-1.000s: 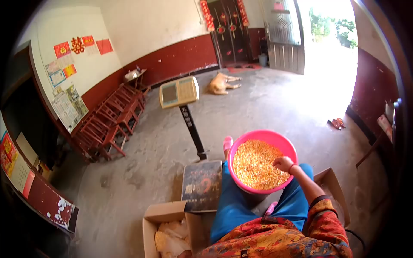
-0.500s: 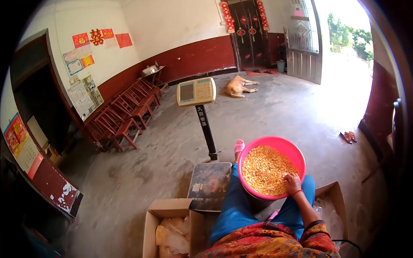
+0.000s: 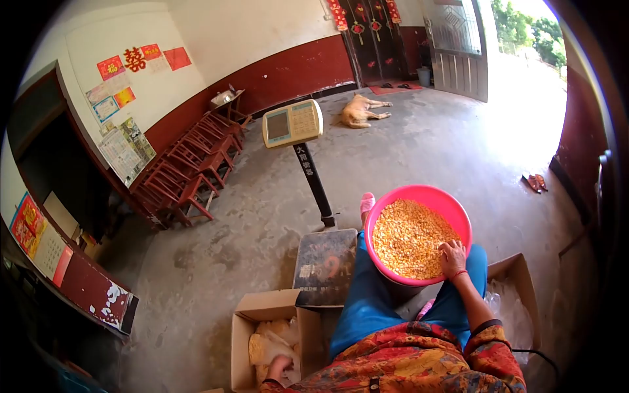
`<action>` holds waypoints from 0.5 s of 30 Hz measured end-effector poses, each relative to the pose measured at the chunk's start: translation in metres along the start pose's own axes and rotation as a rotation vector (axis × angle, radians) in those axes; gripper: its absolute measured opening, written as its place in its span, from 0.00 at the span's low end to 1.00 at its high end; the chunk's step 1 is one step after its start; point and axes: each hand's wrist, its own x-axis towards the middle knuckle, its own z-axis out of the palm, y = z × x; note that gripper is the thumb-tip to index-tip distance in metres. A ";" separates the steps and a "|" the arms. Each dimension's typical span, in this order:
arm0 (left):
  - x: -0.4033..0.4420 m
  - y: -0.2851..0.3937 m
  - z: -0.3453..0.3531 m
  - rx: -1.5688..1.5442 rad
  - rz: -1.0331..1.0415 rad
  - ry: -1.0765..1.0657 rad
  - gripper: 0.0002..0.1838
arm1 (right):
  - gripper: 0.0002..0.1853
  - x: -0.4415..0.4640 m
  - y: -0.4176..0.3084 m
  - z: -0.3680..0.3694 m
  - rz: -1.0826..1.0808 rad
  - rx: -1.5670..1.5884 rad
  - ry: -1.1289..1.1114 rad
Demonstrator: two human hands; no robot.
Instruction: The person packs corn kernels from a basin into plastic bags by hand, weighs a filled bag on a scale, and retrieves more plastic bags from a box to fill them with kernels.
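A pink basin [image 3: 463,213] between my knees holds yellow-orange kernels [image 3: 413,239] that look like cracked corn. My right hand [image 3: 452,259] is at the right side of the basin, its fingers curled together at the surface of the kernels. Whatever is between those fingers is too small to make out. Low on the left, my left hand [image 3: 281,367] is inside an open cardboard box [image 3: 247,316], against the clear plastic bags [image 3: 272,337] with yellowish contents. Its fingers are small and partly hidden there.
A platform scale [image 3: 325,268] with a display [image 3: 293,123] on a post stands ahead. Another cardboard box [image 3: 527,288] with clear plastic is at my right. Wooden chairs [image 3: 190,170] line the left wall. A dog [image 3: 359,111] lies on the floor near sandals [image 3: 534,183] and a doorway.
My left hand has come into view in the left box, onto the plastic bags. The right hand stays at the kernels, its fingers slightly shifted. The view has tilted a little downward.
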 end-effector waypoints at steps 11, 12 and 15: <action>-0.137 0.310 -0.032 -0.383 1.082 0.298 0.19 | 0.09 -0.001 -0.002 0.000 0.045 -0.028 0.019; -0.137 0.322 -0.020 -0.128 1.271 0.381 0.22 | 0.09 0.000 -0.002 0.000 0.044 -0.027 0.020; -0.138 0.333 0.011 0.461 1.237 0.333 0.25 | 0.10 -0.001 0.000 -0.001 0.037 -0.023 0.034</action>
